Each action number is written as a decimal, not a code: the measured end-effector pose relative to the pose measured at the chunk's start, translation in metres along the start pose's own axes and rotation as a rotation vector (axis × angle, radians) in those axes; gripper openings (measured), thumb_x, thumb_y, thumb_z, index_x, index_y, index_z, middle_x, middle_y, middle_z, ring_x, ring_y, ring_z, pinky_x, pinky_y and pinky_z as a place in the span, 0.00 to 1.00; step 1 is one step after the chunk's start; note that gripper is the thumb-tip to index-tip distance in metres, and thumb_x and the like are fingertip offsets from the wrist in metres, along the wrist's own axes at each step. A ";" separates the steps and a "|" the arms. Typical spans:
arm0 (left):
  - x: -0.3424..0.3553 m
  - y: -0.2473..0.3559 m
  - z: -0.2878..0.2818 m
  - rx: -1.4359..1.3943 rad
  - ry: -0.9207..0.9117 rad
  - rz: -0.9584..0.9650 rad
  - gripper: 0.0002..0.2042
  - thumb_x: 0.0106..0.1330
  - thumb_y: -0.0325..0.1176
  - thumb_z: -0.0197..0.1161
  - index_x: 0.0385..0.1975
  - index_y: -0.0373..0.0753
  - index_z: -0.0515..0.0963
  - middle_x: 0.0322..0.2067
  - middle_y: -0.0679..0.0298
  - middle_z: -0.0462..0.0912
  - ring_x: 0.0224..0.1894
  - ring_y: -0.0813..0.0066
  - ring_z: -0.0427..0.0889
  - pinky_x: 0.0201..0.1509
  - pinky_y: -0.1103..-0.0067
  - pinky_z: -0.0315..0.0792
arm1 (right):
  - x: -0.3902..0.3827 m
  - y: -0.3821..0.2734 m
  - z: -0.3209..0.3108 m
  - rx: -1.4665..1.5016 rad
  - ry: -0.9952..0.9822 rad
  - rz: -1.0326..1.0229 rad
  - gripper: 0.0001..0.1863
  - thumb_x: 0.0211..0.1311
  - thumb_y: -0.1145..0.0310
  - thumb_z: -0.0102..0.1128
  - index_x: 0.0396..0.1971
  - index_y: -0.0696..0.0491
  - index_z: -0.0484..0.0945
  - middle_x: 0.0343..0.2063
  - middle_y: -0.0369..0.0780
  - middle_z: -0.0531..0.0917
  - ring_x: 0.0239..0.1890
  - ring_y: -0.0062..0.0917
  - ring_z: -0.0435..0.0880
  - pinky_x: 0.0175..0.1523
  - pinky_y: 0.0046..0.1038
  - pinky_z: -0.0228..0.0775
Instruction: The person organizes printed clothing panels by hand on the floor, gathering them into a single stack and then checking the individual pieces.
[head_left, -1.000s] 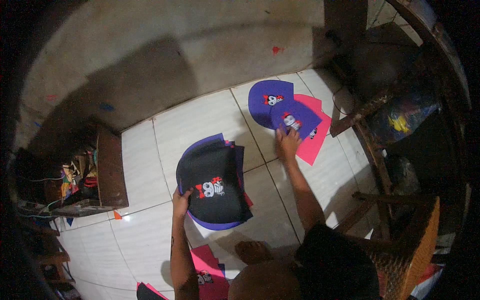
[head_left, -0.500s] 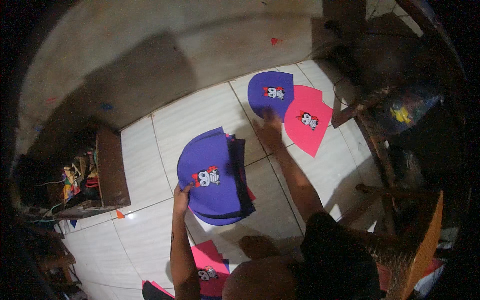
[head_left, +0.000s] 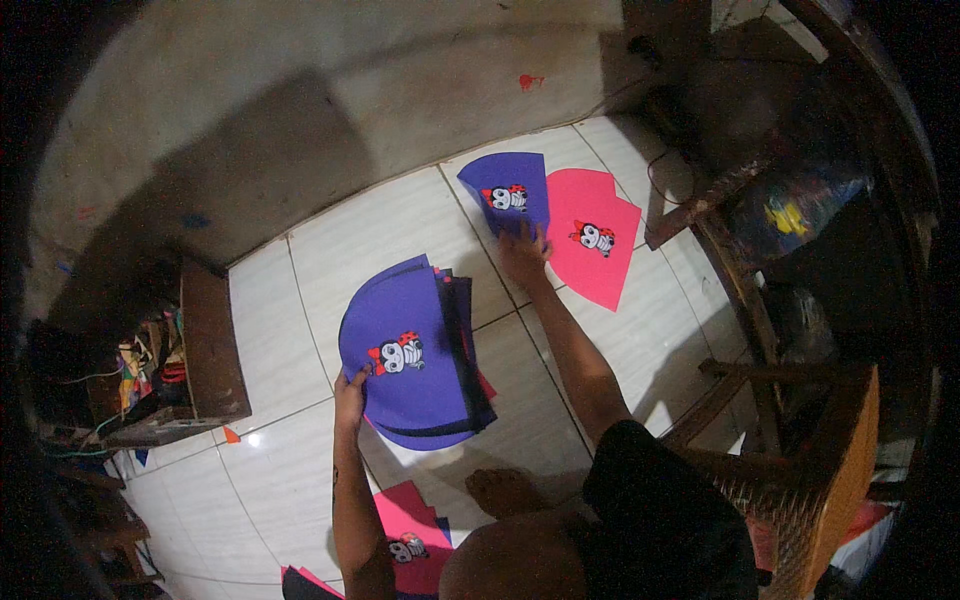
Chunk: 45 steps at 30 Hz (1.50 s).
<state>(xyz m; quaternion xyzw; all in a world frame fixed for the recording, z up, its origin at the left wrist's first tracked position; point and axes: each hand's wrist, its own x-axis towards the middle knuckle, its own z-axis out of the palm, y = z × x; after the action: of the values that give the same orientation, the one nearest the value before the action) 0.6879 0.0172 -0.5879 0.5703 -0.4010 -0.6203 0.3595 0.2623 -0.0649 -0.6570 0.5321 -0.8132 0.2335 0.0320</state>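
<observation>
My left hand [head_left: 350, 398] grips the left edge of a stack of rounded cut-out sheets [head_left: 400, 310], thumb on top. The top sheet is purple with a ladybug picture; black and pink edges show beneath it. Farther off and to the right, my right hand [head_left: 525, 258] closes on the near edge of a single purple cut-out sheet [head_left: 520, 175] with the same picture. That sheet is bent, its left side curling up. Beside it, on the right, a pink cut-out sheet [head_left: 585, 260] with a ladybug lies flat on the tiles.
More pink cut-outs [head_left: 405, 510] lie near my left forearm, with a black piece [head_left: 305, 585] beside them. A wooden box [head_left: 210, 345] of coloured scraps stands at left. A wooden chair [head_left: 840, 470] is at right. The wall [head_left: 250, 130] bounds the far side of the tiled floor [head_left: 280, 480].
My right hand has taken hold of the single purple sheet, which was flat and now bends up at its left side. My left hand stays on the stack. The whole view has shifted slightly.
</observation>
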 end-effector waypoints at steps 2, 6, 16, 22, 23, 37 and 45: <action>0.006 0.003 0.021 0.001 -0.058 -0.004 0.21 0.67 0.33 0.61 0.57 0.29 0.74 0.52 0.55 0.81 0.53 0.66 0.79 0.61 0.74 0.69 | 0.021 0.040 0.009 -0.039 0.029 -0.095 0.21 0.69 0.50 0.48 0.51 0.46 0.81 0.57 0.49 0.77 0.70 0.44 0.59 0.62 0.73 0.44; 0.006 0.001 0.012 0.049 -0.079 0.048 0.24 0.66 0.38 0.63 0.58 0.30 0.72 0.53 0.54 0.80 0.53 0.64 0.80 0.62 0.70 0.70 | 0.030 0.005 -0.020 0.025 0.029 -0.141 0.18 0.65 0.55 0.53 0.49 0.48 0.81 0.49 0.48 0.82 0.63 0.41 0.69 0.62 0.64 0.55; 0.014 0.004 -0.002 0.003 -0.146 -0.024 0.23 0.68 0.34 0.61 0.59 0.30 0.71 0.54 0.56 0.80 0.53 0.66 0.80 0.61 0.72 0.70 | -0.220 -0.160 -0.152 0.229 -0.701 -0.757 0.14 0.59 0.70 0.53 0.40 0.63 0.78 0.33 0.52 0.82 0.36 0.45 0.83 0.43 0.44 0.76; 0.014 0.016 -0.011 -0.140 -0.298 -0.211 0.22 0.70 0.36 0.60 0.60 0.33 0.70 0.54 0.58 0.80 0.53 0.69 0.81 0.58 0.74 0.75 | -0.410 -0.223 -0.176 0.182 -0.533 -1.179 0.21 0.64 0.56 0.51 0.33 0.61 0.81 0.26 0.49 0.82 0.27 0.39 0.81 0.35 0.44 0.74; 0.015 0.013 -0.017 -0.145 -0.294 -0.197 0.22 0.70 0.36 0.60 0.60 0.32 0.69 0.54 0.58 0.79 0.53 0.69 0.81 0.59 0.74 0.75 | -0.432 -0.225 -0.165 0.115 -0.379 -1.228 0.25 0.67 0.52 0.49 0.33 0.63 0.80 0.26 0.50 0.81 0.26 0.39 0.80 0.35 0.43 0.74; 0.012 -0.008 -0.010 -0.113 -0.144 -0.040 0.23 0.70 0.38 0.59 0.59 0.30 0.71 0.53 0.55 0.80 0.53 0.68 0.79 0.61 0.74 0.70 | -0.078 0.035 -0.129 -0.270 -0.141 0.289 0.44 0.66 0.39 0.49 0.72 0.56 0.55 0.71 0.56 0.54 0.75 0.47 0.46 0.75 0.52 0.37; 0.010 0.001 -0.010 -0.072 -0.105 -0.054 0.24 0.70 0.41 0.59 0.58 0.28 0.71 0.52 0.55 0.81 0.53 0.68 0.80 0.60 0.74 0.71 | -0.129 -0.091 -0.139 0.210 0.048 -0.120 0.21 0.71 0.68 0.44 0.61 0.58 0.67 0.56 0.53 0.72 0.60 0.49 0.67 0.64 0.48 0.58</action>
<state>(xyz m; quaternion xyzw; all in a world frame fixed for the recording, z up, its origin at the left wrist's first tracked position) 0.6965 0.0069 -0.5916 0.5342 -0.3814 -0.6727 0.3414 0.3705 0.0729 -0.5407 0.5745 -0.7501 0.3274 0.0095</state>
